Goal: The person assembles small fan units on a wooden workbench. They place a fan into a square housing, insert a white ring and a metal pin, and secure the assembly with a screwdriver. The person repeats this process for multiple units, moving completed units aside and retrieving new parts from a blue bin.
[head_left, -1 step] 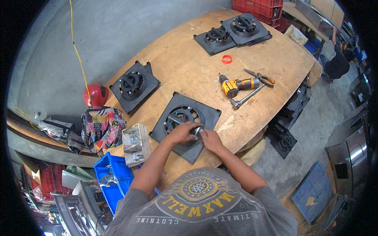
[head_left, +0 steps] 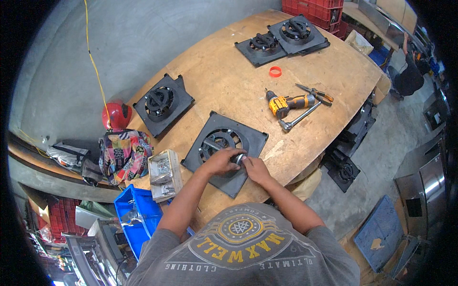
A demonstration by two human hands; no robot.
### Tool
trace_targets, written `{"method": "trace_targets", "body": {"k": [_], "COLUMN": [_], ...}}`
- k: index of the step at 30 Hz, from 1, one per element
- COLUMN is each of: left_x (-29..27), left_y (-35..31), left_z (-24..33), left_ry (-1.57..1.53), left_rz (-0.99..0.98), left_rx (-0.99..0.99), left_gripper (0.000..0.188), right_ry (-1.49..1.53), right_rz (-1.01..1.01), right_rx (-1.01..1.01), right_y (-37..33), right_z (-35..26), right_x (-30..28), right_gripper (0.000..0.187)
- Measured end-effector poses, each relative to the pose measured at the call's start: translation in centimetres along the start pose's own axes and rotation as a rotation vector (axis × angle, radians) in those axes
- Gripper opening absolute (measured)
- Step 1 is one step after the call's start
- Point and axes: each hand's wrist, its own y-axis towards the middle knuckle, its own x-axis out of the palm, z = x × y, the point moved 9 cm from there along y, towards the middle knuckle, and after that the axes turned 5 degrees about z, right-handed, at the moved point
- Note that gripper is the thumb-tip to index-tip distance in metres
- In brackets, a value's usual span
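Note:
A black square fan housing (head_left: 248, 138) lies flat at the near edge of the wooden table (head_left: 224, 81). Both my hands meet over its round centre. My left hand (head_left: 218, 162) is cupped around a small silvery metal part (head_left: 239, 158) at the hub. My right hand (head_left: 257, 169) pinches the same part from the right with its fingertips. The hub itself is mostly hidden under my fingers.
Three more fan housings (head_left: 162, 102) (head_left: 262, 45) (head_left: 298, 31) lie on the table, along with an orange ring (head_left: 275, 71), yellow drill (head_left: 288, 103), pliers (head_left: 316, 94) and ratchet (head_left: 298, 117). A fastener box (head_left: 164, 174) and blue bin (head_left: 136, 217) sit at my left.

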Motion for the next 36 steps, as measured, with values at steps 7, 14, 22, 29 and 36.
{"method": "trace_targets", "body": {"k": [7,14,22,29,36], "left_x": [-0.6,-0.8,-0.7,-0.9,-0.8], "left_y": [0.6,0.5,0.5,0.7,0.6], "left_z": [-0.1,0.2,0.1,0.2,0.0], "left_ry": [-0.004,0.015,-0.015,-0.018,-0.014], "left_rz": [0.029,0.056,0.032,0.031,0.031], "left_rx": [0.01,0.043,0.04,0.053,0.054], "left_gripper": [0.065,0.065,0.066,0.066,0.066], "right_ry": [-0.197,-0.246,-0.221,-0.194,-0.206], "right_rz": [0.068,0.12,0.147,0.156,0.083], "right_rx": [-0.128,-0.192,-0.159,-0.138,-0.065], "right_y": [0.6,0.3,0.4,0.5,0.1], "right_z": [-1.2,-2.2,-1.7,-1.7,-1.3], "right_x": [-0.8,-1.5,-1.2,-1.2,-1.1], "right_gripper": [0.035,0.035,0.042,0.041,0.035]}}
